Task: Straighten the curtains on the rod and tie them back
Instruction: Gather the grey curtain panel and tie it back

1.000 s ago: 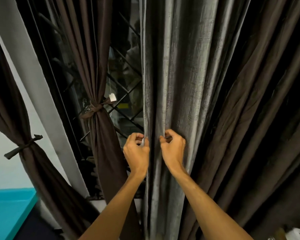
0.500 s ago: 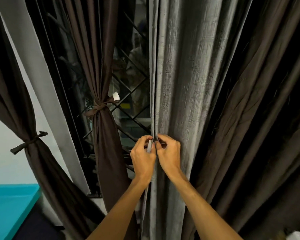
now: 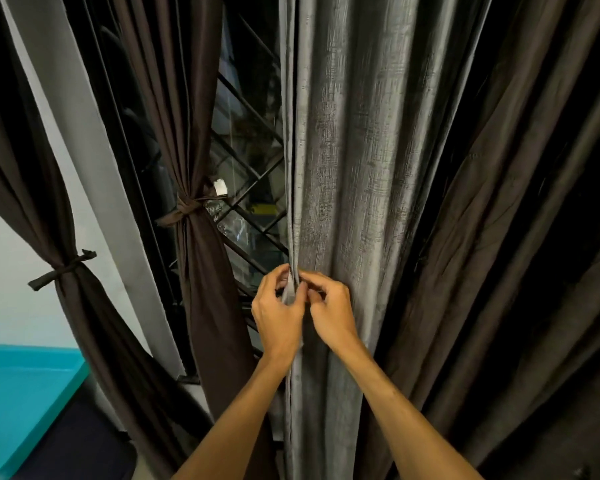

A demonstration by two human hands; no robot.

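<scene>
A grey textured curtain [image 3: 347,161] hangs straight down in the middle, with dark brown curtain folds [image 3: 499,237] to its right. My left hand [image 3: 278,313] and my right hand [image 3: 329,310] meet at the grey curtain's left edge, each pinching the folded fabric there, fingertips almost touching. A brown curtain [image 3: 201,271] left of them is gathered by a knotted tie-back [image 3: 182,211]. Further left, another brown curtain [image 3: 84,323] is bound by a tie-back [image 3: 61,270]. The rod is out of view.
A black window grille [image 3: 253,188] shows between the tied brown curtain and the grey one. A pale wall strip [image 3: 94,161] runs diagonally at left. A teal surface [image 3: 21,386] lies at the lower left, with a dark object [image 3: 84,445] beside it.
Both hands have come together at the grey curtain's edge, closing the gap between them and gathering the fold. The view has shifted slightly to the left.
</scene>
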